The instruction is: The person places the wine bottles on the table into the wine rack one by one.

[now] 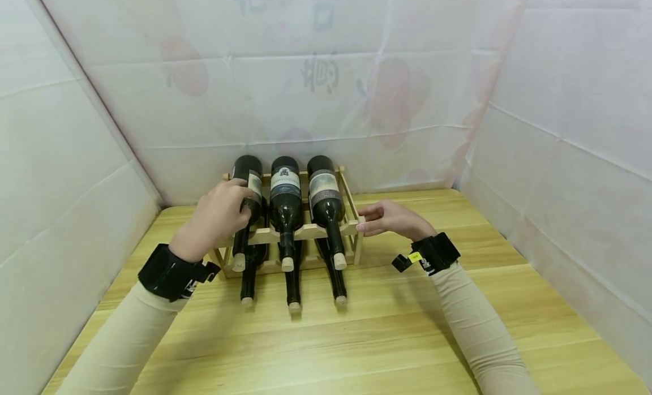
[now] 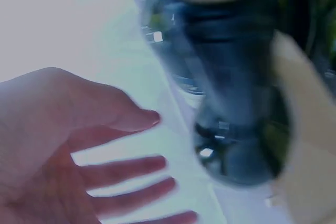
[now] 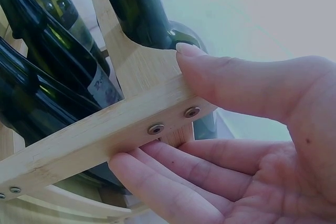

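Note:
A wooden wine rack [image 1: 311, 232] holds two rows of dark wine bottles, necks toward me. My left hand [image 1: 216, 217] is over the upper left wine bottle [image 1: 247, 166]. The left wrist view shows the fingers [image 2: 126, 174] extended and spread, apart from the bottle neck [image 2: 236, 77]. On the opposite side, my right hand [image 1: 392, 218] grips the rack's front right corner. Its thumb [image 3: 231, 80] presses on the wood by a bottle, while the other fingers curl under the side rail [image 3: 94, 132].
The upper middle bottle [image 1: 286, 205] and upper right bottle [image 1: 326, 202] lie in the top row. Corked necks [image 1: 292, 284] of the lower row stick out over the wooden table [image 1: 316, 350]. White cloth walls [image 1: 254, 112] stand behind the rack and at both sides.

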Available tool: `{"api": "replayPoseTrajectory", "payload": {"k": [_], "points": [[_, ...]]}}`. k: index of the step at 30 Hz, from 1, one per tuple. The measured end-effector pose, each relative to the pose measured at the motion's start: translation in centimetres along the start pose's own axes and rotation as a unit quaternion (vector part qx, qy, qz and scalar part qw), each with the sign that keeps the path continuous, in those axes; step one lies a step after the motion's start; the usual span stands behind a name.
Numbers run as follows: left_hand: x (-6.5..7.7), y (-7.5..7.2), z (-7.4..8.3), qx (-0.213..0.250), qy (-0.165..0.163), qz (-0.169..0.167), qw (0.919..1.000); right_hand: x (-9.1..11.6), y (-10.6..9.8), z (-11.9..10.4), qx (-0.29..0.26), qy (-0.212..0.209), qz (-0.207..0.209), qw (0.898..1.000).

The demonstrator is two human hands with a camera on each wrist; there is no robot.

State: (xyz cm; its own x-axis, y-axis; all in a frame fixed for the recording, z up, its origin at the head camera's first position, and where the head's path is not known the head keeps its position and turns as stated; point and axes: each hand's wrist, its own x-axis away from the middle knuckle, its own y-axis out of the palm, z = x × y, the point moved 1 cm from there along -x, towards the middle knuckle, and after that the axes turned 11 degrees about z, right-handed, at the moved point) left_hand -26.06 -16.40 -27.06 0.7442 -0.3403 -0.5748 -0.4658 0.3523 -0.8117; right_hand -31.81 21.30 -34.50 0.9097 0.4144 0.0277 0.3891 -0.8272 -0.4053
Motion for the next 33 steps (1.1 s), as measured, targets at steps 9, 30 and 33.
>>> {"api": "replayPoseTrajectory", "payload": {"k": [9, 30, 33], "points": [[-2.5, 0.1, 0.4, -0.013, -0.05, -0.071, 0.9961, 0.1, 0.0, 0.2, -0.001, -0.003, -0.004, 1.0], [-4.6, 1.2, -0.1, -0.068, -0.11, -0.121, 0.9843, 0.0, 0.0, 0.0, 0.0, -0.005, 0.0, 1.0], [-4.4, 1.0, -0.4, -0.066, -0.103, -0.134, 0.9834, 0.0, 0.0, 0.1, 0.002, -0.002, -0.001, 1.0]]}}
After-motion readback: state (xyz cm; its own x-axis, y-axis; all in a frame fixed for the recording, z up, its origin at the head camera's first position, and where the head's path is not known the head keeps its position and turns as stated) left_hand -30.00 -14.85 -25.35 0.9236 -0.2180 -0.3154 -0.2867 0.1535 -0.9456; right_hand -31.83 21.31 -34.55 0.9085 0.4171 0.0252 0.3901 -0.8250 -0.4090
